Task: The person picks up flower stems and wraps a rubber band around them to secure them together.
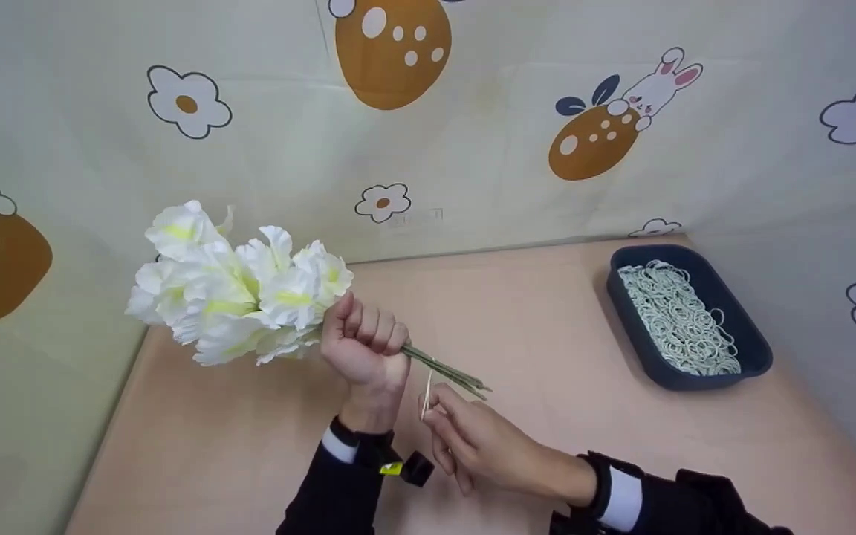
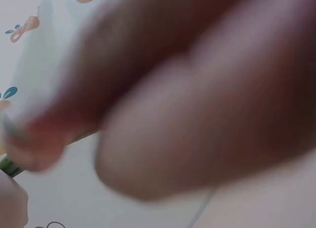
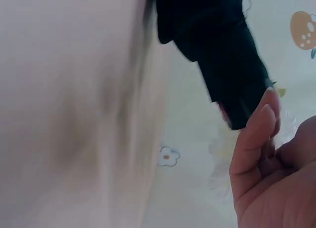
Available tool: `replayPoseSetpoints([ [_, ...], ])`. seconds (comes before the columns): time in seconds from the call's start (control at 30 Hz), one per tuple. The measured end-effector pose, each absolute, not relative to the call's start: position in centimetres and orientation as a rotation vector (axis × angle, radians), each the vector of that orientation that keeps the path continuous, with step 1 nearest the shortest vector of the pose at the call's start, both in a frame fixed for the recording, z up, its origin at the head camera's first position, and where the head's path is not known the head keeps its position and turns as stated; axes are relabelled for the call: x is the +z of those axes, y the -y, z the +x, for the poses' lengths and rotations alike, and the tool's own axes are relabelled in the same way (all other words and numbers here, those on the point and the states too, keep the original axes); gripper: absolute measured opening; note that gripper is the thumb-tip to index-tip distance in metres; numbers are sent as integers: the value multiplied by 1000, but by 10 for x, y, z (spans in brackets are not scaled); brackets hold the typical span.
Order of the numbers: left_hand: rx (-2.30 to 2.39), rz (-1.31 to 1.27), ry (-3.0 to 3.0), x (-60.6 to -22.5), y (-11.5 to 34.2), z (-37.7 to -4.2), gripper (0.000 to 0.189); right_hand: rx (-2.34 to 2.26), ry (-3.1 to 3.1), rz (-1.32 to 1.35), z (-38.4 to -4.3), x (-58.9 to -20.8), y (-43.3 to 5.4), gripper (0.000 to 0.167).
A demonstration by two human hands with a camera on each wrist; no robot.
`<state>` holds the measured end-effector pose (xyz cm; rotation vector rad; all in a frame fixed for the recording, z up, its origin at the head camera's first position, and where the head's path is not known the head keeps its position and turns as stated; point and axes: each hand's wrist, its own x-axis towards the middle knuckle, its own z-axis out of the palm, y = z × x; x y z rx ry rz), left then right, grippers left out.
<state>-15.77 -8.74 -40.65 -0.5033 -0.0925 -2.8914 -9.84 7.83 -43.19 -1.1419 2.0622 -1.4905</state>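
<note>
A bunch of white flowers with yellow-green centres points to the left in the head view. My left hand grips its green stems just below the blooms, fingers curled round them. The bare stem ends stick out to the right of the fist. Around them loops a pale rubber band, pulled down taut. My right hand pinches the band's lower end between thumb and forefinger. In the left wrist view blurred fingers fill most of the picture. The right wrist view shows the right hand with its fingers bent; the band cannot be made out there.
At the right of the pink tabletop stands a dark blue tub holding many pale rubber bands. A patterned cloth hangs behind and at both sides. A black wrist device juts from the left cuff near the right hand.
</note>
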Motion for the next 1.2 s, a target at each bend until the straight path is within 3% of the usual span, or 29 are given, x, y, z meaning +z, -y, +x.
replayPoseSetpoints([
  [0.23, -2849, -565, 297, -408, 80, -156, 51, -1476, -2159, -1166, -89, -416, -91, 13],
  [0.43, -2825, -586, 325, -407, 77, -153, 50, -1171, -2625, -1465, -82, -409, -97, 5],
  [0.7, -2812, -561, 279, -409, 79, -157, 50, -178, -3375, -1855, -73, -411, -89, 38],
  [0.9, -2814, -561, 289, -412, 80, -158, 51, 314, -3419, -1966, -72, -413, -80, 37],
  [1.2, -2848, -495, 291, -408, 79, -156, 51, 409, -3440, -1971, -72, -402, -85, 33],
])
